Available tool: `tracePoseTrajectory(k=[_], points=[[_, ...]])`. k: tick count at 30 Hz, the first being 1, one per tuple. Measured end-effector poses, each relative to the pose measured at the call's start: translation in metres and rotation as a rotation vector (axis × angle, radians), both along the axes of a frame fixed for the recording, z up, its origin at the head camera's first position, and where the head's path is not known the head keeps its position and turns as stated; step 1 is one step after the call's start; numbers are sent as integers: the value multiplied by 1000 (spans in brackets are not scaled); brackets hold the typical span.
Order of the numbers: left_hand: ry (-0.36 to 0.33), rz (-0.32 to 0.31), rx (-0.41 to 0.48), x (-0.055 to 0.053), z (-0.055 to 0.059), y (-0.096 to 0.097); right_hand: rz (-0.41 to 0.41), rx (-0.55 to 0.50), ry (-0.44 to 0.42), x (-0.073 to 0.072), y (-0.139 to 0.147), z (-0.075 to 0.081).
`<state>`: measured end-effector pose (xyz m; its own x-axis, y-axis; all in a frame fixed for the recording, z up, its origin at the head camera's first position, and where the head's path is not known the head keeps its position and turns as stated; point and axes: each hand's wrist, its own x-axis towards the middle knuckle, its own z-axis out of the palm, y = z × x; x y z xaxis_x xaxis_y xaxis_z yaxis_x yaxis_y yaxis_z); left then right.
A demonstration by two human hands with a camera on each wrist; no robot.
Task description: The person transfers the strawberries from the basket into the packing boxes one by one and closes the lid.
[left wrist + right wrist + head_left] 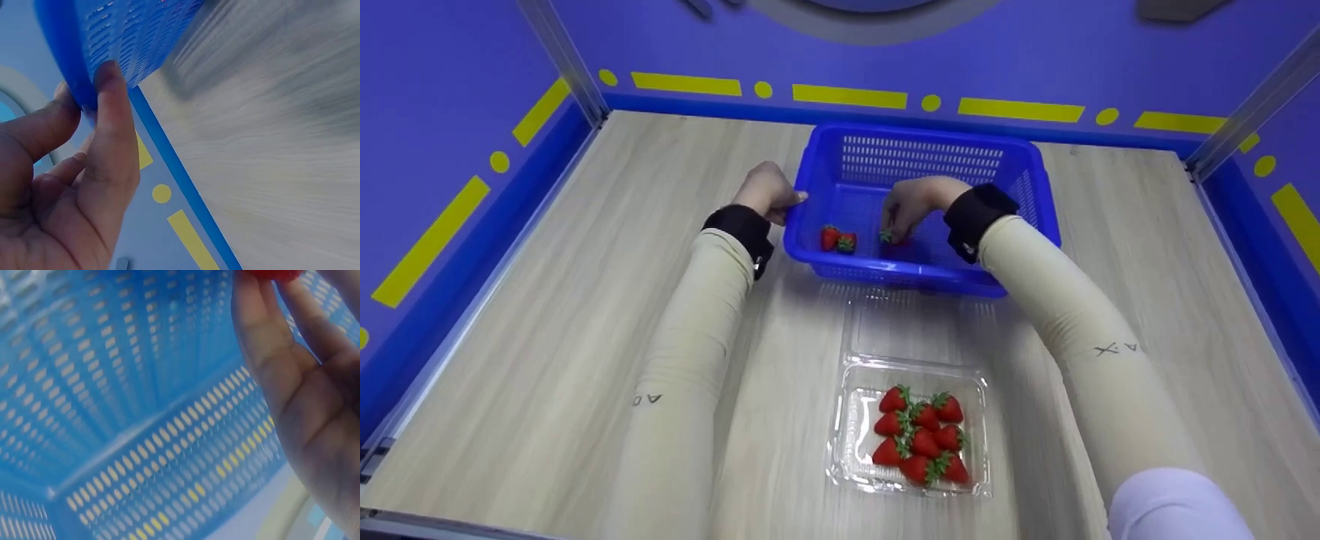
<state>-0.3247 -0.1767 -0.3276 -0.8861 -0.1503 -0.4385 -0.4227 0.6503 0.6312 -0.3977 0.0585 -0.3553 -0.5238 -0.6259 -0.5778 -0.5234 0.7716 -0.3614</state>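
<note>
My left hand (pixel 769 187) pinches the left rim of a blue plastic basket (pixel 922 266) between thumb and fingers. The left wrist view shows that grip on the rim (pixel 67 62) up close. Reaching down inside the basket, my right hand (pixel 915 202) holds a strawberry (pixel 275 273) with its fingertips; only the leafy top shows in the head view. Two more strawberries (pixel 830 238) lie in the basket's front left corner. Nearer to me, several red strawberries (pixel 925 442) with green leaves sit in a clear plastic clamshell box (pixel 851 427).
The clamshell's transparent lid (pixel 904 337) lies folded back toward the basket, its far end under the basket's front edge. A pale wooden tabletop (pixel 547 375) carries everything. Blue panels (pixel 697 52) with yellow marks stand at the back and both sides.
</note>
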Motion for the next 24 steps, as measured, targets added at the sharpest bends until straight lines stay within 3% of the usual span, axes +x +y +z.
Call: tracePoseTrajectory(k=[3, 6, 13, 19, 24], points=[[42, -20, -32, 5, -2, -4, -32, -28, 71, 2, 7, 10], [127, -67, -75, 12, -1, -7, -43, -85, 134, 6, 14, 20], [315, -120, -7, 22, 16, -10, -39, -239, 249, 25, 33, 54], [418, -179, 31, 43, 38, -4, -3, -353, 328, 66, 50, 81], [446, -238, 72, 71, 47, 7, 114, -452, 337, 109, 57, 77]])
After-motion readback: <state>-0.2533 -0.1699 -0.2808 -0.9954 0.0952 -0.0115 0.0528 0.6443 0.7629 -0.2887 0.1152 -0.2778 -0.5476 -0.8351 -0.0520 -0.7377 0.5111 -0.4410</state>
